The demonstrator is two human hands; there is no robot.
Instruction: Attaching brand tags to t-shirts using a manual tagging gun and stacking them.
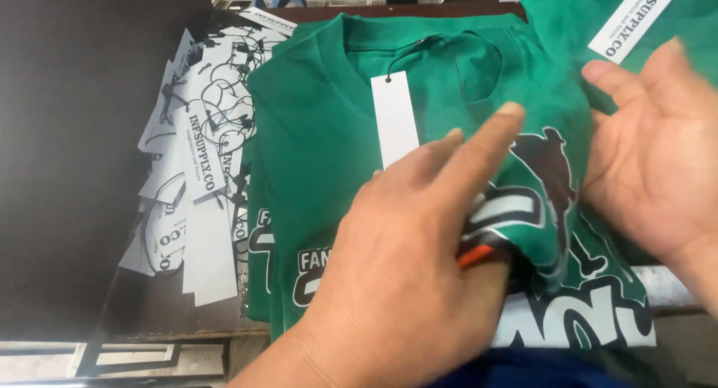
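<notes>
A green T-shirt (pixel 321 156) lies flat in front of me, collar at the far side, with white and dark printed graphics on its lower part. A blank white hang tag (pixel 394 119) on a black string rests below the collar. My left hand (pixel 404 276) lies on the shirt's middle with two fingers stretched out over a raised fold. A small black and orange object (pixel 482 252) is tucked under its palm. My right hand (pixel 658 156) is at the shirt's right side, palm turned inward and fingers spread, holding nothing.
A heap of white hang tags (pixel 198 171) with black strings lies on the dark table (pixel 67 171) to the left. Another green garment with a white label (pixel 636 18) sits at the top right. Blue cloth (pixel 523 369) shows at the bottom edge.
</notes>
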